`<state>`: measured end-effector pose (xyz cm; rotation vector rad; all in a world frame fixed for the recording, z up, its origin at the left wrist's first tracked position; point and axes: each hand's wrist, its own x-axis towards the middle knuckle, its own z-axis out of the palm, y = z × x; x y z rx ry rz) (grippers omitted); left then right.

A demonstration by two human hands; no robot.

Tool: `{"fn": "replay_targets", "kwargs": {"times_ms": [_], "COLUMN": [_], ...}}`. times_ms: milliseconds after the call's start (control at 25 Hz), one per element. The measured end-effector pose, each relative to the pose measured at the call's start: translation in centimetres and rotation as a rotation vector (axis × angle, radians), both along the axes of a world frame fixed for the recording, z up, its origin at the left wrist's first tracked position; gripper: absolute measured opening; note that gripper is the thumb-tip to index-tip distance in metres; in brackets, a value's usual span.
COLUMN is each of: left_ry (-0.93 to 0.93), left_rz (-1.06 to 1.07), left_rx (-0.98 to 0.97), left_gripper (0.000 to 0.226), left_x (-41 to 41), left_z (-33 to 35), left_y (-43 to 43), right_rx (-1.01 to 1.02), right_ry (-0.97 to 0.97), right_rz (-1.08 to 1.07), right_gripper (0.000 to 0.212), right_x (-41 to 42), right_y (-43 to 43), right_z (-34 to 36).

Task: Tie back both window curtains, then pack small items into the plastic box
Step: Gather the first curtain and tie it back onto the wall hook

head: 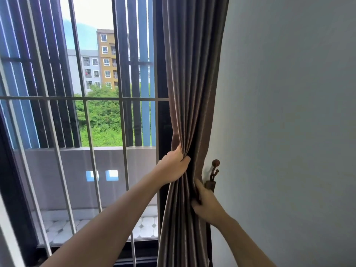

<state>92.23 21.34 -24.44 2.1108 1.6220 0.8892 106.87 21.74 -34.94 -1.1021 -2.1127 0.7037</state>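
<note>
We find the curtain (192,83) drawn to the right edge of the window (100,122), hanging against the wall (289,112) in tight vertical folds. The left hand (174,166) is clamped on the window-side folds, fingers curled round the bunch. The right hand (207,205) sits lower, on the wall-side edge, its fingers tucked into the cloth and gripping it. The two hands are apart, one on either side of the bundle. A dark strip shows under the right fingers; we cannot tell whether it is a tie-back band or a shadowed fold. A brown metal hook (214,175) is fixed to the wall just beside the curtain, between the levels of the two hands and touching neither.

Our judgement is that the step in hand is gathering this curtain for tying; we see no band round it. To do it well, the left hand should squeeze the folds at hook level while the right brings the tie round the back of the bundle, so that no pleat slips toward the window bars (123,170). The bundle should be cinched level with the hook, then the loop seated fully behind its knob. Loose outer folds on the window side are the likely fault. The second curtain and the plastic box are not in view.
</note>
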Motion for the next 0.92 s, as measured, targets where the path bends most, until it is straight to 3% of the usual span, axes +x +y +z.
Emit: {"fn": "replay_targets", "kwargs": {"times_ms": [200, 280, 400, 480, 520, 560, 600, 680, 920], "left_ry": [0.026, 0.021, -0.031, -0.068, -0.101, -0.136, -0.171, -0.263, -0.382], "left_rz": [0.008, 0.072, 0.119, 0.090, 0.068, 0.046, 0.030, -0.009, -0.085], "left_rx": [0.051, 0.143, 0.215, 0.196, 0.188, 0.189, 0.182, 0.137, 0.021], "left_gripper": [0.058, 0.058, 0.041, 0.033, 0.023, 0.009, 0.009, 0.027, 0.023], "left_x": [1.4, 1.8, 1.1, 0.3, 0.0, -0.1, 0.0, 0.0, -1.4], "left_z": [0.1, -0.4, -0.9, -0.9, -1.0, -1.1, -1.2, -1.4, -1.4], "left_y": [-0.3, -0.4, -0.1, -0.3, -0.7, -1.3, -2.0, -3.1, -2.8], "right_rx": [-0.062, -0.165, -0.326, -0.163, -0.028, 0.087, 0.132, 0.105, -0.181], "right_ry": [0.017, 0.070, 0.076, 0.100, 0.169, 0.288, 0.420, 0.575, 0.621], "right_rz": [0.084, 0.171, 0.141, -0.039, -0.143, -0.231, -0.252, -0.170, 0.016], "right_gripper": [0.081, 0.079, 0.048, 0.024, 0.025, 0.036, 0.048, 0.062, 0.094], "right_x": [-1.9, -2.1, -0.7, 0.1, 0.3, 0.3, 0.3, 0.4, -0.5], "right_y": [0.0, -0.1, 0.1, 0.7, 1.0, 1.0, 1.1, 2.3, 7.3], "right_z": [-0.8, -2.2, -3.7, -3.4, -2.5, -1.0, 0.6, 3.8, 6.5]}}
